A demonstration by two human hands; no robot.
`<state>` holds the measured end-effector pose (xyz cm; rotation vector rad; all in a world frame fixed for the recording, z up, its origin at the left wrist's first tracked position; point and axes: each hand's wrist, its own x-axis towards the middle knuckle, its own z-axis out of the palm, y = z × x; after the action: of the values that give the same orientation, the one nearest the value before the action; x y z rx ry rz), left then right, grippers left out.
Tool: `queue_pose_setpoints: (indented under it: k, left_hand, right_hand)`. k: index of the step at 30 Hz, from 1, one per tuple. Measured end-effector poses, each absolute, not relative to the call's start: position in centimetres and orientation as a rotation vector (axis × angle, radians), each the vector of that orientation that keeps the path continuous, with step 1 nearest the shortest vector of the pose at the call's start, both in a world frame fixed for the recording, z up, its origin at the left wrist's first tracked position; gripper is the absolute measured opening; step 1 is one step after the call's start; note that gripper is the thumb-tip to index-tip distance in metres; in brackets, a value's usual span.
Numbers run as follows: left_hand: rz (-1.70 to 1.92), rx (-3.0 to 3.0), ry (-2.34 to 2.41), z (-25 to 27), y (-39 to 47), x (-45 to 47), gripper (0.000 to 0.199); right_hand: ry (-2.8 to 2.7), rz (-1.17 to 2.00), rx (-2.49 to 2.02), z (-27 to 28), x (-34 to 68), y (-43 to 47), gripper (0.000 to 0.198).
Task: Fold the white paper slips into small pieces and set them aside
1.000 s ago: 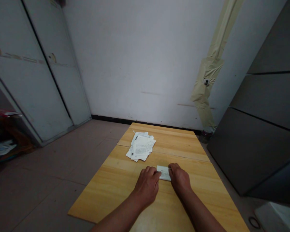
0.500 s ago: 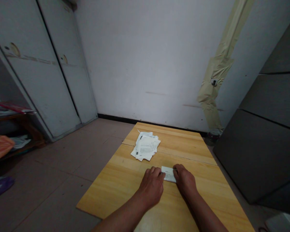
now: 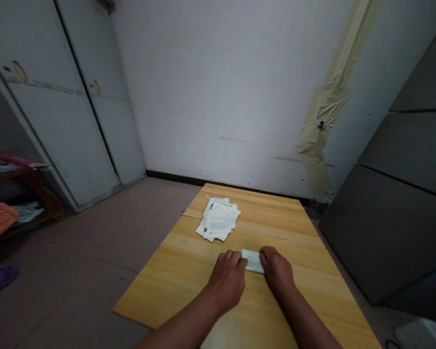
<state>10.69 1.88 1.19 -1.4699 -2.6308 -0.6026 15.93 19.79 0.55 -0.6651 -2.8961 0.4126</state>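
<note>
The left hand (image 3: 227, 281) and the right hand (image 3: 278, 269) pinched opposite ends of a small white rectangular paper (image 3: 253, 261) between them, faint dark print on its upper face; it seemed folded, though its layers were hard to make out. Beyond the left hand, a loose pile of white printed sheets (image 3: 220, 223) lay on the yellow-brown wooden table (image 3: 287, 218) beneath.

Free tabletop (image 3: 283, 220) beyond right grip (image 3: 277, 269), paper pile (image 3: 220, 222) an obstacle beyond left grip (image 3: 228, 277)
</note>
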Motion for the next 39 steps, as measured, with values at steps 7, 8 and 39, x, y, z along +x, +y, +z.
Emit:
queue_pose_setpoints:
  k: [7,8,39]
  left_hand:
    - [-0.572,-1.482,-2.635,1.3,1.9,10.6,0.027]
    - [-0.567,-1.483,-2.635,1.3,1.9,10.6,0.028]
    - [-0.529,-1.559,-2.585,1.0,2.1,10.3,0.035]
  right_hand:
    - [-2.889,0.441,-0.679,0.6,15.8,19.9,0.019]
    - [-2.881,0.445,-0.679,0.5,15.8,19.9,0.018]
    - [-2.849,0.223,0.120,1.3,19.5,18.1,0.022]
